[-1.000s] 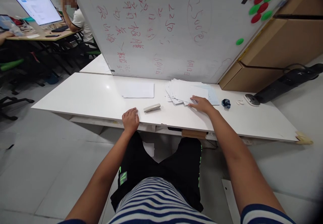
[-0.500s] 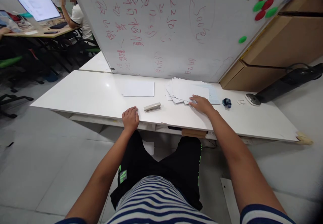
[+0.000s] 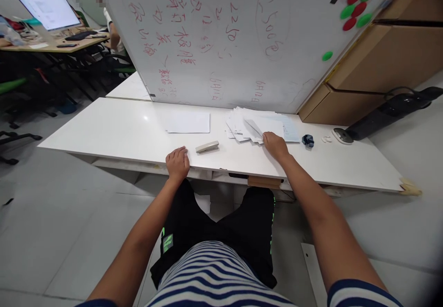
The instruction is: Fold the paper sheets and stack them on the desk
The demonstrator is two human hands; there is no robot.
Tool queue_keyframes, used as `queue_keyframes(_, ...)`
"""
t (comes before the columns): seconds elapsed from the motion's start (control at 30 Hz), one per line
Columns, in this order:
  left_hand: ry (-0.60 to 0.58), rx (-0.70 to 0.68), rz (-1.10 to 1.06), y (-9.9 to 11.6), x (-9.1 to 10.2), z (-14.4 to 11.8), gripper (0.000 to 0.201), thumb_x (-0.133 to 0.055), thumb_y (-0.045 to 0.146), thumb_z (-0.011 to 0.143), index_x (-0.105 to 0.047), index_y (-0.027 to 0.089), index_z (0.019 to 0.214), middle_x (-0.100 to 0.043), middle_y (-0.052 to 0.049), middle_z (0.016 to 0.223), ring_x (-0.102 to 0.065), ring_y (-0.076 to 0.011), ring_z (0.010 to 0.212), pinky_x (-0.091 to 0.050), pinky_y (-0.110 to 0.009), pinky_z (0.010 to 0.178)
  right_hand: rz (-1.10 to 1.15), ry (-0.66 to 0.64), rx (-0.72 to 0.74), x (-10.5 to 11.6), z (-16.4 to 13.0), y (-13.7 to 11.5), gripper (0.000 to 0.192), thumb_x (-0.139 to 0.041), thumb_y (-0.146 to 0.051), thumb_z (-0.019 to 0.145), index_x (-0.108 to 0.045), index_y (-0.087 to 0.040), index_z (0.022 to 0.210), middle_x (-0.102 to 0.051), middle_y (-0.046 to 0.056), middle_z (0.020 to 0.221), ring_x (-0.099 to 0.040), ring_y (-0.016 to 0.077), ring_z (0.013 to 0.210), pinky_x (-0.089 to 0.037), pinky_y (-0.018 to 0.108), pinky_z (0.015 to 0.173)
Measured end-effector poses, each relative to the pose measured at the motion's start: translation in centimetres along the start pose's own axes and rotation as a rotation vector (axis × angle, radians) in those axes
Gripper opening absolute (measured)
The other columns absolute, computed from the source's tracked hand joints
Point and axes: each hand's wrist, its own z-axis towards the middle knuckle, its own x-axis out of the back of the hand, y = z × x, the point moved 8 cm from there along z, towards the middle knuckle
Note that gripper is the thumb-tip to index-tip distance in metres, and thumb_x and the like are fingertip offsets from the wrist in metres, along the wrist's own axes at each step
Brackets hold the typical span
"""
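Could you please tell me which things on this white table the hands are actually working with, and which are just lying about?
In hand:
right hand lifting a sheet off the paper pile
left hand resting on the table edge

Lying about:
stapler
single sheet
dark clip
whiteboard

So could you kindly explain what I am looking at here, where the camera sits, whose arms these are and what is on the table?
There is no machine here: the camera is worn on a person's head and looks down at their own two bare arms, striped shirt and dark shorts. The left hand rests curled on the near edge of the white table, holding nothing. The right hand lies on a loose stack of papers and pinches up the corner of the top sheet. Between the hands lies a stapler, and behind it a single white sheet. Right of the stack sits a small dark blue object. A whiteboard with red writing stands behind the table.
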Motion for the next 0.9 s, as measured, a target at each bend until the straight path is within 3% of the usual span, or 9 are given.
queue_keyframes(0.17,-0.034,0.07,-0.123,-0.2,0.9,0.5,0.028,-0.046,0.024,0.09,-0.067,0.019,0.107,-0.067,-0.01,0.124,-0.054,-0.0275,0.121,-0.031,-0.043,0.104,0.119,0.295,-0.102,5.8,-0.9,-0.2,0.041,-0.028,-0.029,0.096,-0.062,-0.014,0.114,-0.065,0.018,0.12,-0.056,0.0292,0.12,-0.043,0.044,0.103)
queue_keyframes(0.3,-0.043,0.225,-0.54,2.8,3.3,-0.8,0.034,-0.044,0.038,0.094,-0.065,0.019,0.112,-0.066,-0.011,0.12,-0.056,-0.0254,0.119,-0.037,-0.041,0.105,0.234,0.382,-0.145,8.7,-5.4,-3.7,0.043,-0.028,-0.031,0.096,-0.059,-0.017,0.123,-0.065,0.015,0.122,-0.053,0.0299,0.126,-0.037,0.053,0.11)
queue_keyframes(0.37,-0.157,0.332,-0.898,5.9,3.3,-2.5,0.041,-0.043,0.049,0.095,-0.063,0.021,0.117,-0.063,-0.01,0.128,-0.052,-0.0247,0.125,-0.035,-0.04,0.109,0.287,0.347,-0.06,8.2,-8.0,-7.3,0.04,-0.032,-0.031,0.095,-0.061,-0.019,0.121,-0.068,0.013,0.117,-0.054,0.0282,0.126,-0.035,0.052,0.113)
queue_keyframes(0.47,-0.581,0.652,-1.526,11.4,1.0,-6.0,0.064,-0.036,0.07,0.09,-0.057,0.021,0.127,-0.06,-0.014,0.134,-0.053,-0.0295,0.126,-0.044,-0.045,0.103,0.35,0.216,0.176,5.4,-11.5,-13.7,0.033,-0.039,-0.027,0.094,-0.064,-0.024,0.115,-0.07,0.009,0.115,-0.057,0.0248,0.124,-0.037,0.051,0.113)
queue_keyframes(0.53,-0.688,0.874,-1.737,12.8,0.1,-7.7,0.072,-0.034,0.076,0.087,-0.056,0.021,0.129,-0.058,-0.015,0.135,-0.055,-0.0319,0.125,-0.049,-0.048,0.098,0.368,0.107,0.32,3.2,-13.5,-17.1,0.03,-0.041,-0.024,0.094,-0.066,-0.026,0.11,-0.071,0.007,0.114,-0.059,0.0231,0.121,-0.04,0.049,0.111)
queue_keyframes(0.6,-0.68,1.013,-1.779,12.2,-0.6,-8.6,0.065,-0.042,0.071,0.088,-0.057,0.022,0.128,-0.059,-0.013,0.135,-0.057,-0.0313,0.122,-0.051,-0.047,0.095,0.38,0.032,0.406,1.6,-14.9,-19.1,0.029,-0.041,-0.023,0.095,-0.067,-0.026,0.109,-0.071,0.007,0.114,-0.06,0.0221,0.121,-0.04,0.049,0.111)
queue_keyframes(0.67,-0.671,1.088,-1.704,10.6,-1.3,-9.4,0.049,-0.057,0.054,0.088,-0.061,0.02,0.123,-0.062,-0.012,0.13,-0.06,-0.0294,0.117,-0.053,-0.045,0.094,0.392,-0.01,0.447,0.8,-15.9,-19.8,0.027,-0.043,-0.024,0.095,-0.066,-0.026,0.11,-0.07,0.007,0.118,-0.059,0.0227,0.122,-0.038,0.05,0.111)
queue_keyframes(0.77,-0.649,1.139,-1.547,8.6,-2.2,-10.8,0.032,-0.07,0.026,0.082,-0.066,0.013,0.11,-0.067,-0.013,0.12,-0.065,-0.0265,0.106,-0.056,-0.041,0.091,0.419,-0.01,0.421,0.7,-16.9,-18.9,0.024,-0.049,-0.029,0.095,-0.066,-0.026,0.112,-0.067,0.007,0.125,-0.056,0.0246,0.126,-0.034,0.053,0.113)
queue_keyframes(0.9,-0.638,1.137,-1.49,8.2,-2.9,-11.9,0.028,-0.071,0.02,0.079,-0.068,0.011,0.105,-0.069,-0.014,0.115,-0.068,-0.0243,0.099,-0.058,-0.039,0.088,0.405,0.169,0.096,1.5,-17.2,-13.7,0.027,-0.047,-0.031,0.095,-0.066,-0.029,0.113,-0.067,0.006,0.125,-0.056,0.0249,0.125,-0.031,0.053,0.114)
